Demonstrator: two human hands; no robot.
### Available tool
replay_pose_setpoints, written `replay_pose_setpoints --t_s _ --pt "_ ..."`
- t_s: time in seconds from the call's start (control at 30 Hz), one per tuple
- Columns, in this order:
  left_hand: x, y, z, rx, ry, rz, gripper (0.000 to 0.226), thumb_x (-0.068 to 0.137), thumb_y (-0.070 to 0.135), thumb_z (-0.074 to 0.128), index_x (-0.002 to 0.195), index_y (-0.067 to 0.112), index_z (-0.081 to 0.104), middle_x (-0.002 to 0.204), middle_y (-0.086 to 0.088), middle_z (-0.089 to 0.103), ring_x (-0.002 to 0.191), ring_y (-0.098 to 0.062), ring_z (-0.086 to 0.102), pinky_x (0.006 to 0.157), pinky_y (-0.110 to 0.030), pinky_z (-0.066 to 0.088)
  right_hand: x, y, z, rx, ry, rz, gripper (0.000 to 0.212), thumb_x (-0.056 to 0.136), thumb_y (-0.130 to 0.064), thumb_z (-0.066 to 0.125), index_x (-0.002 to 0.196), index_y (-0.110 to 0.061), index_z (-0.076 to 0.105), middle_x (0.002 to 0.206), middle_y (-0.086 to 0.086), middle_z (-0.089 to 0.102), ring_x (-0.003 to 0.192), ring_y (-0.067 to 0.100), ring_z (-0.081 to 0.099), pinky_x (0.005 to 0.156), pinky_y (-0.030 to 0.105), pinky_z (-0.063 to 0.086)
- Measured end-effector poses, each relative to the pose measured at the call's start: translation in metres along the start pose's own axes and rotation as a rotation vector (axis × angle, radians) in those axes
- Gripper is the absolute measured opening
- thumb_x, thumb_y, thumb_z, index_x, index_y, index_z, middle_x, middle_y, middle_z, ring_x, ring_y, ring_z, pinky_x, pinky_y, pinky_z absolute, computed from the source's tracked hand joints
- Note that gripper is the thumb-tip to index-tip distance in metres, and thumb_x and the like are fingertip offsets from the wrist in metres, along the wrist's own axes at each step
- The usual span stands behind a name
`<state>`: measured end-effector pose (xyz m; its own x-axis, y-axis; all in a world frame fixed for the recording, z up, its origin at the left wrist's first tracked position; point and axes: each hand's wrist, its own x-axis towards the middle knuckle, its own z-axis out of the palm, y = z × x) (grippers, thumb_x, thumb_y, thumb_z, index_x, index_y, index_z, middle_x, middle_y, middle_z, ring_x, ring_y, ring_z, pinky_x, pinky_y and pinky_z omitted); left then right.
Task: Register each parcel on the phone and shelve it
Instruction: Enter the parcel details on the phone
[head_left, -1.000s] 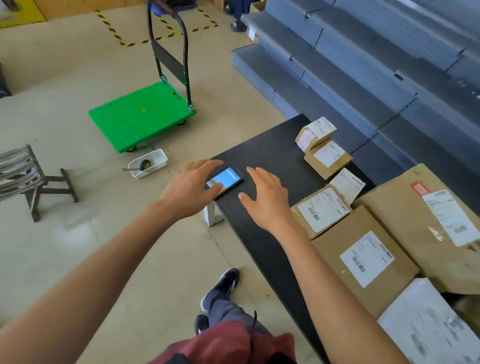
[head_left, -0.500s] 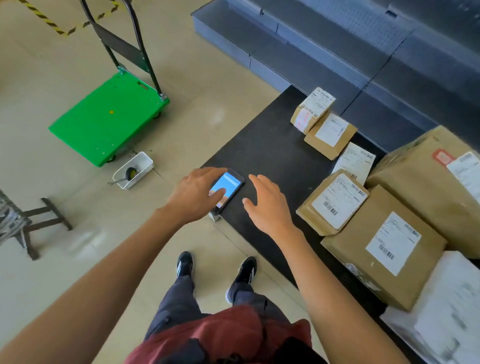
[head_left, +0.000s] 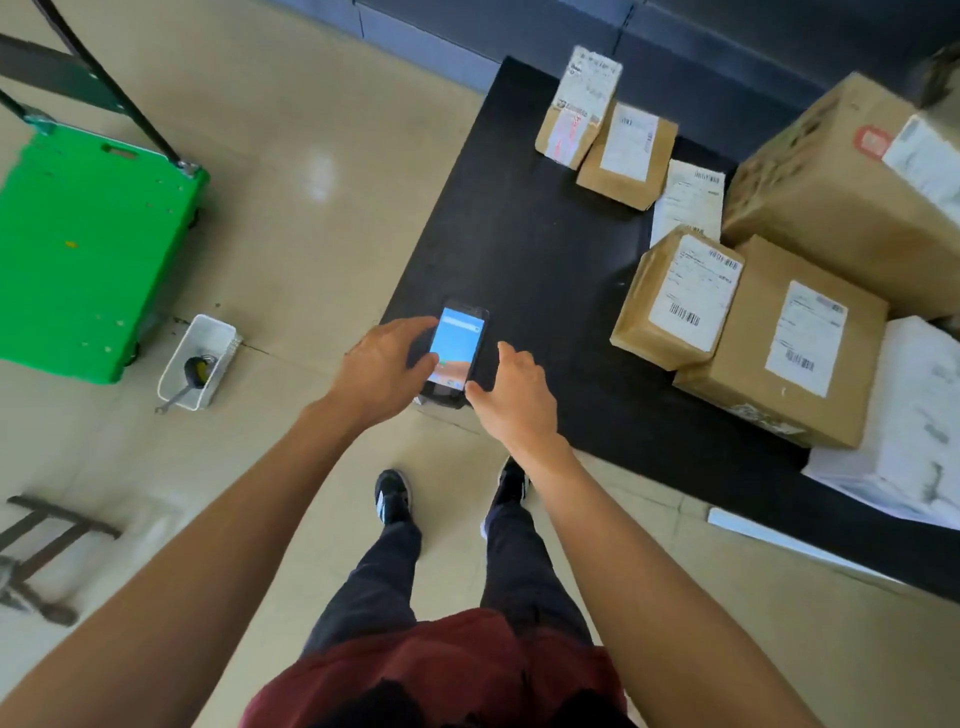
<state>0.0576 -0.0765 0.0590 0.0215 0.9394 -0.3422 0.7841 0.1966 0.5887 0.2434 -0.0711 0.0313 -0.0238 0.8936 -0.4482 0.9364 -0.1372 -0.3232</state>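
Left hand (head_left: 387, 366) now on phone (head_left: 457, 345), right hand (head_left: 517, 387) touching its edge.

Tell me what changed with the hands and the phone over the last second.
Both hands closed in on the phone: the left hand now has its thumb on the lit screen and fingers along the left edge, and the right hand touches the lower right corner. The phone stayed at the corner of the black table; the parcels stayed put.
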Motion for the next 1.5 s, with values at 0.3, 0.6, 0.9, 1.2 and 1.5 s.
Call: replay_pose_setpoints --t_s 0.3,0.6,0.9,1.2,1.5 --pt "0.032 -0.031 -0.007 0.015 -0.041 -0.007 0.046 0.1 0.031 0.058 0.145 0.027 0.051 0.147 -0.001 0.055 0.132 -0.027 0.051 0.107 -0.04 0.042 0.013 -0.027 0.053 0.152 0.081 0.178 0.094 0.084 -0.061 0.069 0.151 -0.009 0.029 0.14 0.01 0.04 0.127 0.03 0.038 0.084 0.045 0.05" --pt "0.042 -0.049 -0.007 0.0 -0.092 -0.013 0.043 0.098 0.032 0.059 0.141 0.031 0.056 0.143 0.004 0.058 0.119 -0.022 0.058 0.096 -0.031 0.043 0.024 -0.058 0.079 0.262 0.102 0.314 0.124 0.074 -0.071 0.074 0.159 -0.008 0.01 0.146 0.006 0.031 0.129 0.027 0.032 0.095 0.044 0.048" --pt "0.033 -0.059 -0.01 0.015 -0.122 0.003 0.043 0.098 0.034 0.061 0.141 0.033 0.054 0.146 0.006 0.056 0.12 -0.02 0.058 0.096 -0.027 0.04 0.034 -0.064 0.073 0.359 0.095 0.391 0.117 0.074 -0.036 0.086 0.156 -0.018 0.005 0.139 0.008 0.031 0.121 0.031 0.041 0.087 0.051 0.048" --pt "0.035 -0.032 -0.005 0.007 -0.133 0.014 0.043 0.1 0.036 0.059 0.142 0.034 0.053 0.147 0.005 0.055 0.127 -0.02 0.055 0.102 -0.033 0.043 0.023 -0.027 0.038 0.462 0.038 0.411 0.103 0.073 -0.026 0.081 0.152 -0.018 0.015 0.138 0.008 0.042 0.125 0.03 0.045 0.098 0.053 0.048" --pt "0.043 0.043 0.019 0.001 -0.149 0.106 0.044 0.1 0.036 0.06 0.143 0.032 0.053 0.149 0.005 0.053 0.134 -0.02 0.05 0.107 -0.034 0.039 0.0 0.04 -0.03 0.6 0.151 0.453 0.105 0.068 -0.031 0.085 0.149 -0.021 0.019 0.136 0.002 0.044 0.12 0.023 0.051 0.09 0.043 0.056"
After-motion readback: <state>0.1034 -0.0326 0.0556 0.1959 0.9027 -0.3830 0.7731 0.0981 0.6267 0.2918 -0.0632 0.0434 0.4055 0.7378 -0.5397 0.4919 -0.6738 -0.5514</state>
